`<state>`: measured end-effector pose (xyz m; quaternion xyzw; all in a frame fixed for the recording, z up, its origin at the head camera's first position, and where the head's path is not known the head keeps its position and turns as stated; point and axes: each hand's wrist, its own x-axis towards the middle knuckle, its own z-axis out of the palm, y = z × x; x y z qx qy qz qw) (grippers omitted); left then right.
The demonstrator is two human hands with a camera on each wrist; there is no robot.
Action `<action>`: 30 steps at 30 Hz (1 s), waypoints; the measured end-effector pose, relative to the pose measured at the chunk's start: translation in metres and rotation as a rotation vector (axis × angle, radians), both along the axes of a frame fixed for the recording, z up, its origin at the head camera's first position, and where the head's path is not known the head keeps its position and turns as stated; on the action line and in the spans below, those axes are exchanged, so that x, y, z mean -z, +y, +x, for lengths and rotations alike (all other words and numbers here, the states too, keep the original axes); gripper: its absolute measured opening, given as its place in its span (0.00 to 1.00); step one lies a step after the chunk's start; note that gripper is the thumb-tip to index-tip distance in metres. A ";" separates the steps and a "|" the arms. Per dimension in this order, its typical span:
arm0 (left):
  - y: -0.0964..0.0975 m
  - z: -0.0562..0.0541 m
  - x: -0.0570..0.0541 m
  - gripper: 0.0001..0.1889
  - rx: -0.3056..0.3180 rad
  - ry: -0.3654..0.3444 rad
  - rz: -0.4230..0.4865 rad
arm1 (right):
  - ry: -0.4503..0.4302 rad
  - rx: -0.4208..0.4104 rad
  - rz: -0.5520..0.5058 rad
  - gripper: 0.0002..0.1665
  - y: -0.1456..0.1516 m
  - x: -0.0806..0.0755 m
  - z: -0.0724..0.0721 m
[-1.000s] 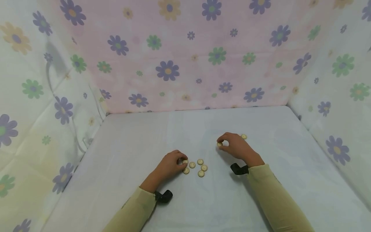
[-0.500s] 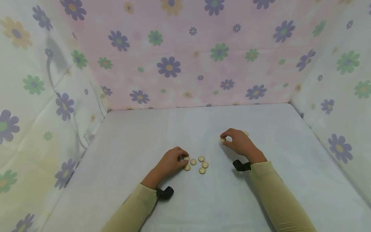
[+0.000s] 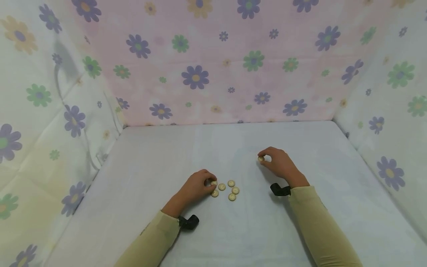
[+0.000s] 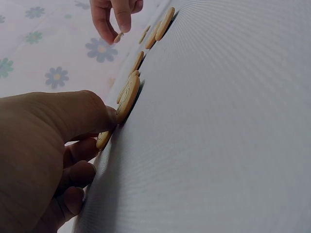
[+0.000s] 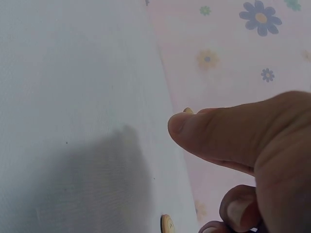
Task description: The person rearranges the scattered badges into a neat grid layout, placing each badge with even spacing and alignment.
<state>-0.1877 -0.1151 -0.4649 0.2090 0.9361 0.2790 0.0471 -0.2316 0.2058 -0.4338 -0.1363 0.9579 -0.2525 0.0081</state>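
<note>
My right hand (image 3: 280,163) is raised over the right half of the table, pinching a round tan button (image 3: 261,158) between thumb and fingertips. Only a sliver of that button (image 5: 188,110) shows past the thumb in the right wrist view. My left hand (image 3: 197,186) rests low at the table, thumb and finger around another tan button (image 3: 214,183); in the left wrist view the thumb partly hides the held button (image 4: 103,138). Right beside that thumb lies a further button (image 3: 215,193). More loose buttons (image 3: 221,187) lie flat to the right of the left hand.
A white-covered table (image 3: 160,148) spreads under both hands. Flower-printed cloth (image 3: 213,55) encloses it at the back and sides. One more button (image 5: 167,224) lies on the table in the right wrist view; the right hand hides it in the head view.
My right hand has shifted slightly to the right with its button, covering the loose button that showed behind it. My left hand has stayed at the same button.
</note>
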 end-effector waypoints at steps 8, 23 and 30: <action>0.002 -0.002 -0.001 0.10 0.001 0.008 0.004 | -0.019 0.031 0.004 0.17 0.007 0.001 -0.006; 0.000 0.000 -0.001 0.10 0.002 -0.005 0.008 | -0.033 0.052 -0.002 0.17 0.015 0.011 -0.015; 0.000 0.000 -0.001 0.10 -0.007 -0.014 -0.004 | -0.055 0.065 0.009 0.17 0.016 0.013 -0.019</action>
